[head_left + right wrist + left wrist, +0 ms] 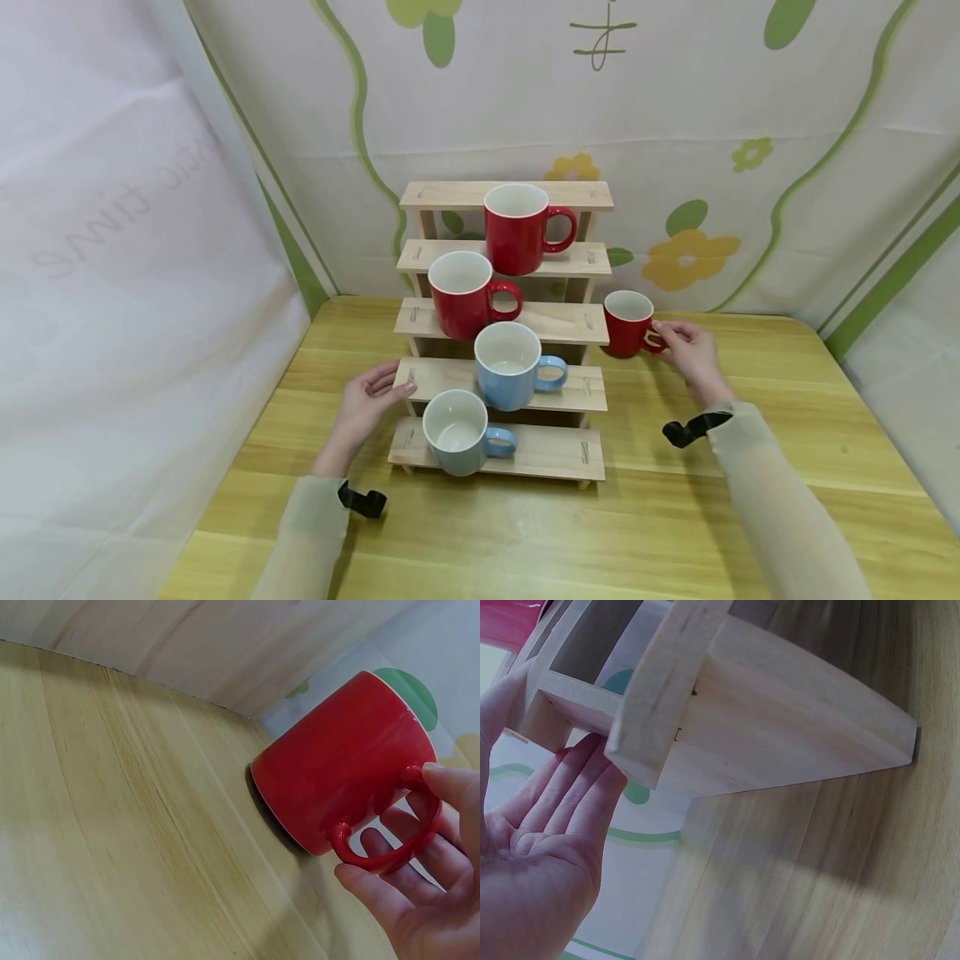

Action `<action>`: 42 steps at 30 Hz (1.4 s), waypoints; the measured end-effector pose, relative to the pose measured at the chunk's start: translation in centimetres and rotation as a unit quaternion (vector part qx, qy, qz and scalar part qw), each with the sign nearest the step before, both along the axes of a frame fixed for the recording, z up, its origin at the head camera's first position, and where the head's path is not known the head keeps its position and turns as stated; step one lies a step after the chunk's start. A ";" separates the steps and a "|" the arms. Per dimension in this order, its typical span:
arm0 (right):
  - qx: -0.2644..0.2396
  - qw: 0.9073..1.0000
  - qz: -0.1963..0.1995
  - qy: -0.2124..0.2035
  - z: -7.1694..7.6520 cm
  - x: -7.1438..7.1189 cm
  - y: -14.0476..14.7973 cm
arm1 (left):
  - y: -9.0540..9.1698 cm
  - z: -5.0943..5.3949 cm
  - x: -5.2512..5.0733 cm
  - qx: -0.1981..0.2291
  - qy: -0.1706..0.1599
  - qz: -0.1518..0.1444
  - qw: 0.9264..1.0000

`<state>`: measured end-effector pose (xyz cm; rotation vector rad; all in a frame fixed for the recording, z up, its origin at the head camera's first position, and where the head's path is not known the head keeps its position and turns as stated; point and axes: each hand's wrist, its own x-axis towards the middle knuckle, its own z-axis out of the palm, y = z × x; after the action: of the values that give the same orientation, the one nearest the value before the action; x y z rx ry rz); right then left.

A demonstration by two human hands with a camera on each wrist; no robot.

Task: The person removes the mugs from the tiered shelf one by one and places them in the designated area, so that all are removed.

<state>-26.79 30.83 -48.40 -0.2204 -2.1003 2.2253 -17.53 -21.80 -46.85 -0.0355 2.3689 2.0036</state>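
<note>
At the right of the stepped wooden rack (491, 383), my right hand (692, 358) holds a red mug (341, 761) with a white inside by its handle (390, 859). The mug's base is at or just over the tabletop; I cannot tell if it touches. My left hand (365, 404) holds the rack's left edge, its thumb on a lower step and its fingers (570, 787) against the wood from below. Higher steps bear two red mugs, an upper one (516, 237) and a lower one (461, 304). Two light blue mugs stand below, one (506, 375) above the other (453, 442).
The rack stands on a wood-grain table (480, 542). Behind it hangs a white cloth (480, 100) with flower and vine prints. Another pale cloth (135, 292) closes off the left side. A dark strap (697, 427) sits at the right wrist.
</note>
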 end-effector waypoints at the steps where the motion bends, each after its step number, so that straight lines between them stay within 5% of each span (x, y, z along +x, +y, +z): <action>1: 0.003 1.000 -0.002 -0.004 0.1 0.1 -0.1 | 0.0 0.0 0.0 0.001 0.000 0.001 1.000; 11: 0.024 0.999 -0.024 -0.019 0.9 1.0 -1.5 | 0.0 0.1 0.0 -0.003 -0.005 0.004 1.000; 27: 0.028 0.995 -0.090 -0.016 -0.3 2.1 -2.9 | -0.1 0.0 -0.1 0.005 -0.007 0.004 1.000; 35: -0.053 0.988 -0.141 -0.019 -0.6 2.4 -3.2 | 0.0 0.1 0.0 -0.001 -0.005 0.005 1.000; 42: -0.072 0.989 -0.126 -0.014 -0.7 2.9 -3.8 | 0.0 0.0 0.0 0.003 -0.008 0.008 1.000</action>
<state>-23.89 27.01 -49.10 -0.4988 -1.8070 2.2331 -17.54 -21.81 -46.82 -0.0717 2.3610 2.0096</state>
